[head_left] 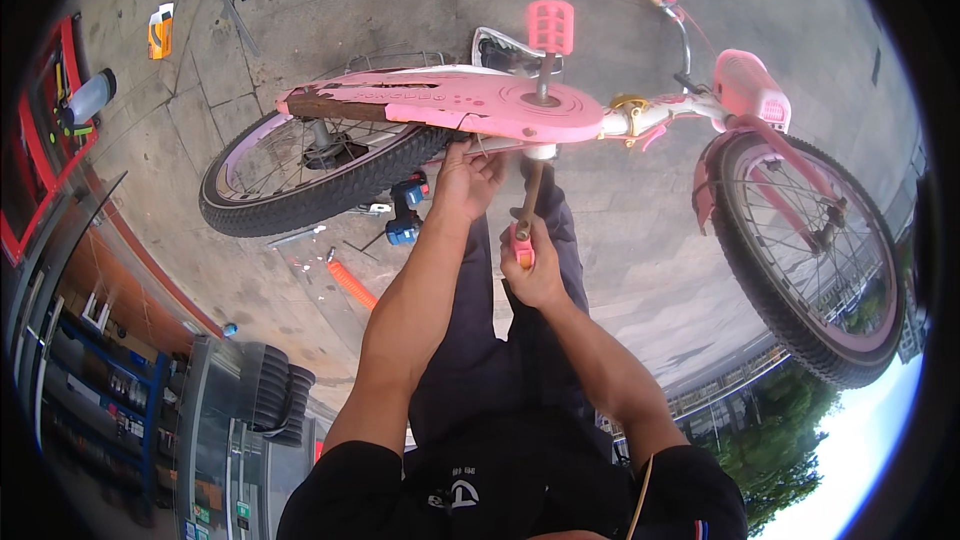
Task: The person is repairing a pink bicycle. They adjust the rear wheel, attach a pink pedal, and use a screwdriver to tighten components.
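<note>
A pink child's bicycle with a pink chain guard point(450, 105) lies across my front, its rear wheel point(325, 175) on the left and its front wheel point(810, 240) on the right. My right hand point(537, 265) is wrapped around the near pink pedal point(522, 248), at the end of a worn crank arm point(532, 202). Close under the chain guard, beside the rear tyre, my left hand point(468, 183) has its fingers curled at the frame; what they grip is partly hidden. The far pedal point(550, 27) sticks up beyond the guard.
Left of my left forearm, a blue-and-black power tool point(405, 208) and an orange coiled hose point(350, 283) lie on the paving. An orange-and-white box point(160, 32) is farther off. A red rack point(45, 140) and shelving point(110, 390) stand at left. The handlebar point(683, 50) extends far right.
</note>
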`<move>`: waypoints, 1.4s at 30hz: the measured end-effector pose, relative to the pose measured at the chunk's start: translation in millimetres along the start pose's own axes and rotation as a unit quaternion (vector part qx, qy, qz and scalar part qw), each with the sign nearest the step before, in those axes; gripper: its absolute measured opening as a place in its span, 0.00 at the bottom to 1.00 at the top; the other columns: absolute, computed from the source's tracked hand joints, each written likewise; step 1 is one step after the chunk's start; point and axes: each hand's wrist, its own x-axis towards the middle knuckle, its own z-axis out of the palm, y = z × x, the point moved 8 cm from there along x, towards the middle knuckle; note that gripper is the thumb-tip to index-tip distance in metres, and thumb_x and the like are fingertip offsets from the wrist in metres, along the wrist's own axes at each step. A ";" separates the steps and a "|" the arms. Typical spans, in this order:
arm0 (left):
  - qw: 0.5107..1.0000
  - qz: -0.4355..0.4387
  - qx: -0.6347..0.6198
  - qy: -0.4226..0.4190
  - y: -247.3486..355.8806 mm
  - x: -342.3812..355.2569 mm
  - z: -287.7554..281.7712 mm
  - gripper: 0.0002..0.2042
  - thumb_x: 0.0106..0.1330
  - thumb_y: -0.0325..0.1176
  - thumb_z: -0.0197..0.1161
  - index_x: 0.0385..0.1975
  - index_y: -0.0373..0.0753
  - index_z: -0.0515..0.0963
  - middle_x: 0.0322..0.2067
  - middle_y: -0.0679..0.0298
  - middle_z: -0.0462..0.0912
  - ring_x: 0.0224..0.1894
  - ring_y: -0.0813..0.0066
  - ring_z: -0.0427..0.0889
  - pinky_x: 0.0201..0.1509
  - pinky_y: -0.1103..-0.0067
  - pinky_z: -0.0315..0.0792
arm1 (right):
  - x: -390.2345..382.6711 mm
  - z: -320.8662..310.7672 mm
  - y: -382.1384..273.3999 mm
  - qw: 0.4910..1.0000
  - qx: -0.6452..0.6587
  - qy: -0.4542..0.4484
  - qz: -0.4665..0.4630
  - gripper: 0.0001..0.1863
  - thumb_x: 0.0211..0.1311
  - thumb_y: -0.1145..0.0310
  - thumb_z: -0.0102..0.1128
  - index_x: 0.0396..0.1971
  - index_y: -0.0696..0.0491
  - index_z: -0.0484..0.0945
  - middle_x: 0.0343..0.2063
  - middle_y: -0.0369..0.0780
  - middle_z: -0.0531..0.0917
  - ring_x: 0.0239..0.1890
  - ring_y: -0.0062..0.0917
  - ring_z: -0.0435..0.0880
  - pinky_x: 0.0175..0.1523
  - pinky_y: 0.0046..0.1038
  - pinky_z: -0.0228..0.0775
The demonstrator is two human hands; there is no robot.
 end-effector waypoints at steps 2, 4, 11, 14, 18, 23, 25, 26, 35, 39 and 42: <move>1.000 -0.013 0.010 0.002 -2.4 3.3 -4.4 0.25 0.69 0.51 0.59 0.52 0.34 0.73 0.50 0.56 0.78 0.51 0.63 0.80 0.55 0.70 0.74 | 2.3 3.2 4.8 1.000 0.005 -0.021 -0.011 0.29 0.58 0.75 0.61 0.61 0.59 0.66 0.37 0.38 0.78 0.36 0.19 0.79 0.44 0.25 0.74; 0.999 -0.020 0.029 -0.001 -1.2 5.4 -8.8 0.25 0.69 0.52 0.59 0.51 0.34 0.74 0.50 0.54 0.80 0.51 0.61 0.80 0.56 0.68 0.74 | 4.1 3.1 9.1 0.999 0.020 -0.046 0.015 0.30 0.58 0.75 0.61 0.61 0.59 0.66 0.37 0.38 0.78 0.37 0.19 0.79 0.44 0.25 0.74; 0.955 0.098 0.279 -0.004 18.0 -36.1 -14.2 0.23 0.70 0.51 0.60 0.50 0.34 0.78 0.43 0.56 0.86 0.41 0.68 0.84 0.45 0.74 0.75 | 6.4 -5.5 8.4 0.983 0.049 -0.174 -0.019 0.35 0.66 0.64 0.67 0.67 0.61 0.62 0.49 0.41 0.78 0.48 0.25 0.80 0.54 0.29 0.74; 0.927 0.237 0.288 -0.027 22.1 -55.2 -6.5 0.21 0.71 0.46 0.61 0.53 0.34 0.78 0.44 0.57 0.87 0.40 0.72 0.84 0.42 0.77 0.75 | 9.3 -28.0 2.3 0.965 0.018 -0.242 -0.105 0.40 0.68 0.58 0.65 0.72 0.62 0.57 0.58 0.46 0.77 0.59 0.30 0.77 0.61 0.33 0.71; 0.921 0.326 0.178 -0.119 18.5 -66.1 16.0 0.19 0.73 0.37 0.59 0.57 0.33 0.76 0.48 0.59 0.85 0.39 0.72 0.84 0.42 0.77 0.74 | 39.9 -96.7 10.2 0.971 -0.117 -0.123 -0.168 0.26 0.70 0.64 0.64 0.61 0.63 0.71 0.51 0.43 0.82 0.52 0.27 0.82 0.59 0.28 0.73; 0.907 0.322 0.007 -0.271 18.6 -59.4 49.0 0.12 0.71 0.33 0.60 0.50 0.36 0.81 0.42 0.65 0.86 0.38 0.76 0.85 0.38 0.79 0.73 | 68.6 -119.1 -34.6 0.946 -0.192 -0.117 -0.236 0.19 0.73 0.66 0.61 0.57 0.63 0.75 0.46 0.40 0.84 0.45 0.19 0.80 0.53 0.23 0.72; 0.889 0.258 -0.085 -0.370 19.8 -31.5 66.1 0.05 0.64 0.24 0.57 0.36 0.32 0.77 0.32 0.52 0.85 0.30 0.68 0.84 0.31 0.81 0.77 | 71.6 -111.2 -48.8 0.942 -0.191 -0.128 -0.246 0.19 0.74 0.66 0.60 0.56 0.63 0.76 0.44 0.40 0.84 0.44 0.19 0.80 0.52 0.23 0.73; 0.891 0.246 -0.095 -0.369 20.8 -26.0 72.3 0.04 0.63 0.22 0.55 0.32 0.31 0.77 0.29 0.51 0.84 0.29 0.68 0.84 0.28 0.79 0.76 | 71.8 -107.5 -53.8 0.938 -0.197 -0.129 -0.255 0.19 0.74 0.66 0.60 0.56 0.63 0.76 0.43 0.41 0.85 0.43 0.20 0.81 0.51 0.23 0.74; 0.915 0.181 -0.144 -0.330 15.1 -11.7 72.9 0.03 0.61 0.22 0.54 0.31 0.31 0.75 0.29 0.51 0.83 0.27 0.67 0.81 0.28 0.78 0.76 | 83.9 -105.4 -63.3 0.954 -0.133 0.025 -0.266 0.13 0.73 0.66 0.60 0.48 0.60 0.79 0.35 0.39 0.85 0.32 0.18 0.81 0.39 0.22 0.75; 0.912 0.177 -0.221 -0.297 16.4 -12.6 74.3 0.02 0.61 0.22 0.55 0.31 0.33 0.74 0.29 0.55 0.82 0.28 0.67 0.81 0.30 0.76 0.75 | 84.3 -118.7 -74.7 0.945 -0.106 0.121 -0.285 0.13 0.70 0.67 0.57 0.45 0.62 0.78 0.28 0.36 0.81 0.27 0.17 0.76 0.35 0.21 0.69; 0.905 0.150 -0.224 -0.329 12.3 -8.6 72.5 0.02 0.63 0.23 0.55 0.33 0.35 0.75 0.29 0.58 0.81 0.30 0.68 0.80 0.31 0.75 0.73 | 84.1 -128.4 -61.0 0.962 -0.088 0.150 -0.213 0.11 0.68 0.67 0.56 0.39 0.60 0.77 0.26 0.36 0.79 0.27 0.18 0.75 0.35 0.22 0.68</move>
